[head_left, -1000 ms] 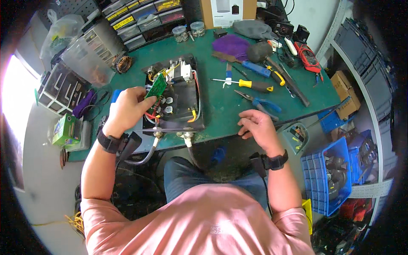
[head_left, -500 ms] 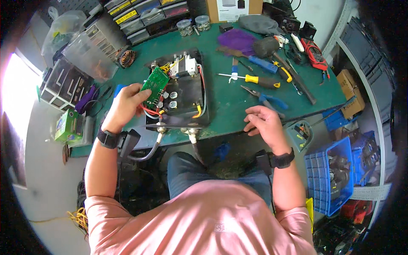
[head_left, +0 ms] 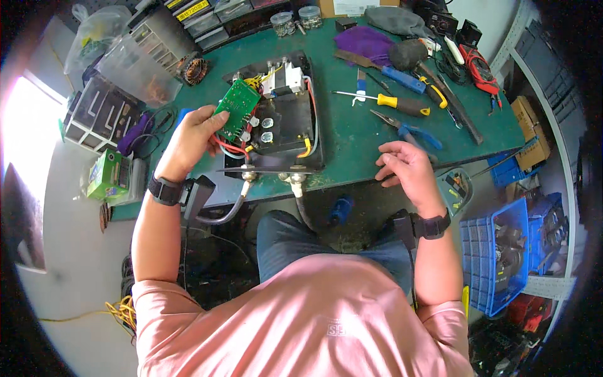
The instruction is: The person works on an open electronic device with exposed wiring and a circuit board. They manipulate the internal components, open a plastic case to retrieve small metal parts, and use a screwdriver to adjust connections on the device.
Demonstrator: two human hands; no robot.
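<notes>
Clear plastic jars (head_left: 282,17) at the back of your green bench (head_left: 348,141) hold small metallic pieces. The translucent bin (head_left: 129,72) on your left has something brownish low inside, too blurred to name. Below the bench on your right, the blue crate (head_left: 478,264) is loaded with dark parts (head_left: 512,248), and a pale green tub (head_left: 445,184) nearby holds small bits, some yellow. In front of you, the open black case (head_left: 318,132) contains yellow and red wires and a white block.

Your left hand (head_left: 195,135) pinches the circuit board (head_left: 239,108) by its lower-left edge, tilted over the case's left side. It is bright green, rectangular and dotted with pale solder points. Your right hand (head_left: 408,169) grasps nothing, fingers loosely curled near the blue-handled pliers (head_left: 414,133).
</notes>
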